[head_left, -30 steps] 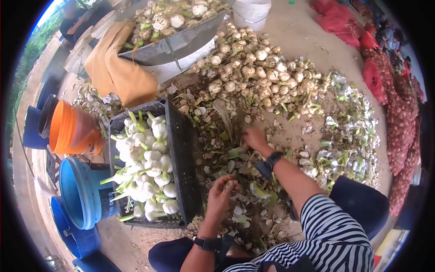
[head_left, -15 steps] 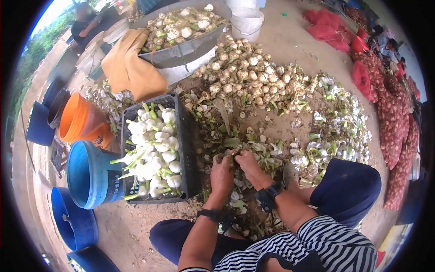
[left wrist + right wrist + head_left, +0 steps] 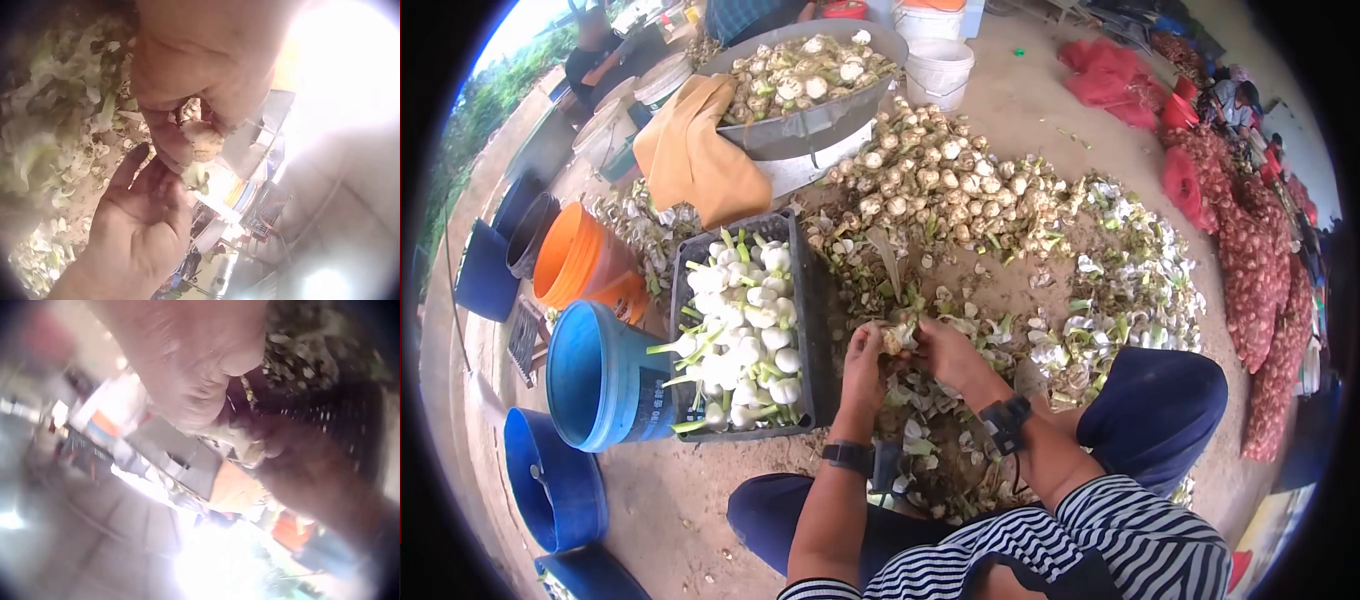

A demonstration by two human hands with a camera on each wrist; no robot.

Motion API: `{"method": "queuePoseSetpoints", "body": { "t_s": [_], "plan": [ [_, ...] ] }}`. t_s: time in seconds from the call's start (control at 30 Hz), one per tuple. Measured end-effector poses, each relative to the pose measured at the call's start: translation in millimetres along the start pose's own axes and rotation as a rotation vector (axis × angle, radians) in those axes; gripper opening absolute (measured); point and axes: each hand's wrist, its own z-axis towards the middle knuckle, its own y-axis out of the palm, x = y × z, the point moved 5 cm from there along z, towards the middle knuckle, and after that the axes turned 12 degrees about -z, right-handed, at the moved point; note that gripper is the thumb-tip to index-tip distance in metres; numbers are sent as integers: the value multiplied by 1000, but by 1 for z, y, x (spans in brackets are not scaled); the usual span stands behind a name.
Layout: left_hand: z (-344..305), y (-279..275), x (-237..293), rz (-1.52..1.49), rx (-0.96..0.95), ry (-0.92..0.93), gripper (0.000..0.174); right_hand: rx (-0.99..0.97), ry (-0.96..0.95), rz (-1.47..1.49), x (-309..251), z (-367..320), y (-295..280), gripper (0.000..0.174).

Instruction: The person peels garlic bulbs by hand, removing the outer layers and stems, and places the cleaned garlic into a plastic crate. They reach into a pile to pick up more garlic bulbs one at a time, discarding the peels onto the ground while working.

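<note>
A garlic bulb (image 3: 894, 340) with dirty, ragged outer skin is between my two hands, above the peelings. My left hand (image 3: 863, 365) grips it with curled fingers; in the left wrist view, pale roots and the bulb's side (image 3: 203, 140) show between them. My right hand (image 3: 950, 355) meets it from the other side, fingers curled at its green stalk and skin. The right wrist view is blurred, with the right hand (image 3: 194, 362) covering much of the bulb. Left of the hands stands a black crate (image 3: 808, 300) heaped with peeled white garlic (image 3: 745, 330).
Unpeeled garlic (image 3: 960, 175) lies piled ahead, below a large metal basin (image 3: 820, 125) of more bulbs. Blue bucket (image 3: 585, 375) and orange bucket (image 3: 585, 260) stand at the left. Skins and leaves (image 3: 1130, 270) litter the right, with red net sacks (image 3: 1250, 270) beyond.
My right hand has come back from the peelings to meet the left. Both hands have since risen slightly, and the garlic bulb now shows between them. The head view has shifted.
</note>
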Motion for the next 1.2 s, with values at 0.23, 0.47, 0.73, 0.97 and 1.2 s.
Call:
{"method": "queuePoseSetpoints", "body": {
  "t_s": [0.23, 0.47, 0.73, 0.97, 1.2],
  "plan": [
    [-16, 26, 11, 230, -83, 158, 28, 98, -170, -456, -7, 1, -2, 21],
    [-5, -3, 11, 438, 24, -31, 28, 235, -494, -1155, -23, -17, 3, 21],
    [-14, 17, 17, 1061, -24, 360, 41, 248, -404, -1129, -18, -10, -15, 19],
    [-22, 33, 8, 126, -216, -67, 37, 445, -183, -1386, -26, 9, -53, 52],
    [-16, 32, 19, 1032, -97, 404, 33, 174, -445, -1401, -45, -20, -4, 32]
  ]
}}
